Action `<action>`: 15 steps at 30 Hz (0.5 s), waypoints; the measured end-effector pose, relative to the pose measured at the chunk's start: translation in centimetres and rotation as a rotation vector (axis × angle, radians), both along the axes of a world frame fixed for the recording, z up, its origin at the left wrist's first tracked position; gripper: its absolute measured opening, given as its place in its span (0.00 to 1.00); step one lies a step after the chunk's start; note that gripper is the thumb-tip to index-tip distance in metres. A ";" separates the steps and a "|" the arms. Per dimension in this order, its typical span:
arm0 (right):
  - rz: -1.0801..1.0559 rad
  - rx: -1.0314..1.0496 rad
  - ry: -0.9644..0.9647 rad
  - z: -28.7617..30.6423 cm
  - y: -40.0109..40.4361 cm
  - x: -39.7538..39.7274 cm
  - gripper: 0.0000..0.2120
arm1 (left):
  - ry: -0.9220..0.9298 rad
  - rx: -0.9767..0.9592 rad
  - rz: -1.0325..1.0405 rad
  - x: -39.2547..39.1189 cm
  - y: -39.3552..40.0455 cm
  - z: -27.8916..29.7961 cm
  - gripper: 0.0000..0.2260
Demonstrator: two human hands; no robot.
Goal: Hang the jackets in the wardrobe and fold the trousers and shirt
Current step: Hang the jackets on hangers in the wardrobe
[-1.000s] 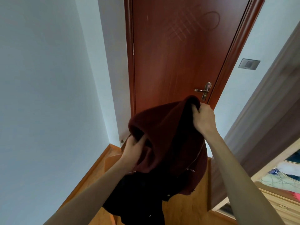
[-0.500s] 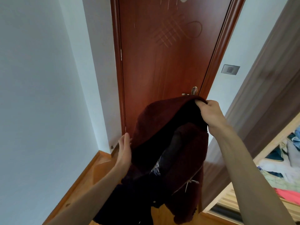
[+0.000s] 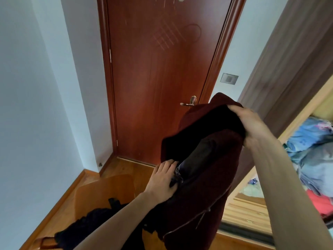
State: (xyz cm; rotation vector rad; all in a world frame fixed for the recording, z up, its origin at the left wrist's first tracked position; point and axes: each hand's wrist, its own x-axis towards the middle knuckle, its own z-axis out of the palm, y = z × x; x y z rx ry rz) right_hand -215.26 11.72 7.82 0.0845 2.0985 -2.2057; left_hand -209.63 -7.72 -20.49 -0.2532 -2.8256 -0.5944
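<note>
1. The right hand (image 3: 250,123) has its fingers curled tight over the top edge of the dark red jacket (image 3: 203,177), holding it up in front of the door (image 3: 162,78).
2. The left hand (image 3: 162,179) pinches the dark lining low in the jacket.
3. Black clothes (image 3: 93,226) lie on a wooden chair (image 3: 100,188) below.
4. The open wardrobe (image 3: 306,109) stands to the right, holding piled clothes.

Lighting even and soft — daylight quality, moderately bright.

Pale walls (image 3: 36,87) evenly lit; faint sheen on the door (image 3: 158,78) panel. Jacket (image 3: 203,177) folds fall into near-black shadow, detail lost. Wide-angle bending at the edges — door frame and wardrobe (image 3: 297,60) side lean. Slight softness throughout.
</note>
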 end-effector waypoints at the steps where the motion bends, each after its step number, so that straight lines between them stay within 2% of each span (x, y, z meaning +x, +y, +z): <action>1: -0.014 -0.023 -0.010 0.2 0.9 0.1 0.06 | -0.012 -0.049 -0.014 -0.6 0.8 -0.2 0.32; 4: -0.051 -0.077 -0.026 0.7 3.5 0.5 0.05 | -0.041 -0.116 -0.008 -2.2 4.0 -0.7 0.19; 6: -0.066 -0.072 -0.035 0.6 5.1 0.6 0.05 | -0.043 -0.064 -0.025 -3.1 6.1 -0.8 0.12; 12: -0.194 -0.003 0.003 -0.5 10.3 0.2 0.10 | -0.125 0.449 -0.031 -2.9 8.1 -2.7 0.04; 15: -0.240 0.112 0.019 -1.3 11.8 0.2 0.04 | -0.128 0.680 0.004 -2.1 9.0 -2.3 0.07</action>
